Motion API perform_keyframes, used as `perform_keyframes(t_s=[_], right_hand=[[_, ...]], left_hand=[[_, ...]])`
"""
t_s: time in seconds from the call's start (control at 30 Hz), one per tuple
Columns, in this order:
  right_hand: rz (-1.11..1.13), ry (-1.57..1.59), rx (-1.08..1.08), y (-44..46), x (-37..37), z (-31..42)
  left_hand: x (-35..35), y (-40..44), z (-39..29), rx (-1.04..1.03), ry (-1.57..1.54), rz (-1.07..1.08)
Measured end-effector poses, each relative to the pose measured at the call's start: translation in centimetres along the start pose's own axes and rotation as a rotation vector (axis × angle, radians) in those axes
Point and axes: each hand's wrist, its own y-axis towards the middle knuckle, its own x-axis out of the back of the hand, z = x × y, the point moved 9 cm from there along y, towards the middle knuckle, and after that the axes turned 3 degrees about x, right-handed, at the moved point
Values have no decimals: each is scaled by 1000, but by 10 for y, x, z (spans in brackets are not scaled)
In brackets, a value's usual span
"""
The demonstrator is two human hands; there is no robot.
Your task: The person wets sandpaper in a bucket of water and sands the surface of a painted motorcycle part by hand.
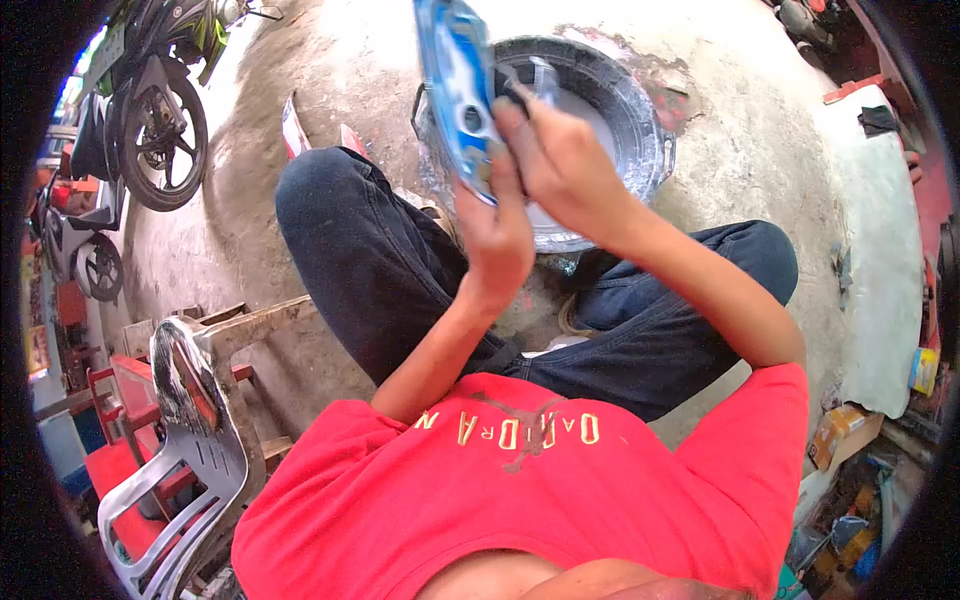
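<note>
My left hand [492, 240] grips the lower end of a glossy blue-and-white panel [460, 85] with a hole in it, held upright and slightly blurred. Close against the panel's right side is my right hand [565, 160], its fingers pinched together. A small dark piece shows at those fingertips, too blurred to name. Both hands are above the near left part of a round black tub [655, 110], which stands on the floor between my knees. Whitish-grey liquid [600, 120] shows inside the tub, and pale residue marks its rim.
Red-and-white pieces [294, 130] lie on the concrete floor [260, 240] beyond my left knee. Motorcycles [165, 135] stand at the left. A worn grey plastic chair [205, 440] is near my left side. Along the right are a pale sheet [880, 270] and a cardboard box [843, 435].
</note>
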Motion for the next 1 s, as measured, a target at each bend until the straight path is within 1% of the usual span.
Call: perform_keyframes(t_s=[0.03,0.1,0.13,0.2,0.23,0.27,0.3,0.33,0.4,0.47,0.5,0.53,0.57,0.67,0.73,0.8,0.83,0.9,0.97,1.0], right_hand=[[75,-2,-115,2,0,-13],[85,31,-196,1,0,-11],[95,52,-186,-2,-3,-9],[94,39,-126,-4,-5,-2],[85,6,-72,-3,-4,2],[76,-27,-19,-1,-3,6],[121,18,-170,0,-3,-6],[161,55,-323,-1,-3,-18],[142,43,-227,-3,-5,-11],[103,92,-157,-7,-9,-7],[84,78,-103,-7,-10,-3],[66,66,-49,-6,-12,1],[98,15,-58,-2,-7,-3],[199,90,-373,0,-3,-14],[76,23,-44,-4,-7,0],[0,31,96,-6,-10,12],[114,15,-2,-3,-9,8],[146,-3,-78,1,-5,-6],[138,7,-163,-1,-2,-6],[147,32,-85,-1,-3,-1]], left_hand=[[-3,-4,-2,-25,7,-8],[-2,3,-4,29,8,46],[-1,8,-7,55,11,76],[3,10,-3,79,-75,52],[3,5,1,7,-39,58],[5,4,1,-18,-23,62],[6,3,1,-43,-7,66],[7,3,3,-19,-16,66],[3,8,4,21,-45,77],[6,11,-21,15,10,4],[7,9,-24,-47,54,-4],[8,7,-13,-49,35,1],[8,4,-2,-51,16,6],[4,2,11,141,-37,109],[5,8,-4,36,-9,50],[9,11,-18,-52,56,1],[11,12,-24,-89,100,-17],[5,5,-28,-113,221,-21],[2,6,-25,-82,184,-38],[9,11,-20,-39,99,-53]])
